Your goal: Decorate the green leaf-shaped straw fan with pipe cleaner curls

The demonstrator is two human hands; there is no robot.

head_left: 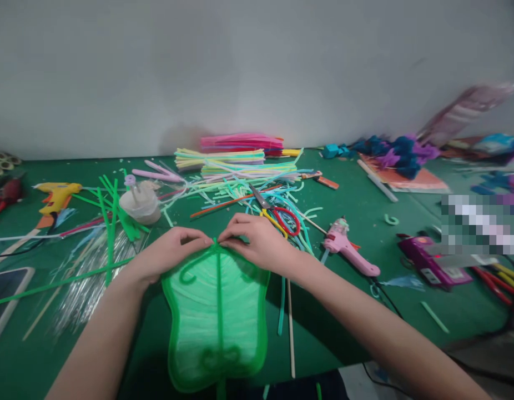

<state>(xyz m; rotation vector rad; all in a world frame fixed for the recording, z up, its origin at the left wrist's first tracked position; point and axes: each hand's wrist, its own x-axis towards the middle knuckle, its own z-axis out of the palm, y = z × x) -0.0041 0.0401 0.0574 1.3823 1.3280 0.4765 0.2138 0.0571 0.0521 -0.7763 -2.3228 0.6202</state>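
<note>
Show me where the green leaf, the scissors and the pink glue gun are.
green leaf [217, 316], head view, middle of its blade
scissors [282, 218], head view, red handle loop
pink glue gun [349, 251], head view, its body

On the green table [357, 311] lay: red-handled scissors [277, 214], a pink glue gun [351, 250], a yellow glue gun [57, 195], stacked coloured pipe cleaners [236, 158], a white cup [141, 206], a phone [5, 294], blue and purple paper flowers [396, 153].
</note>
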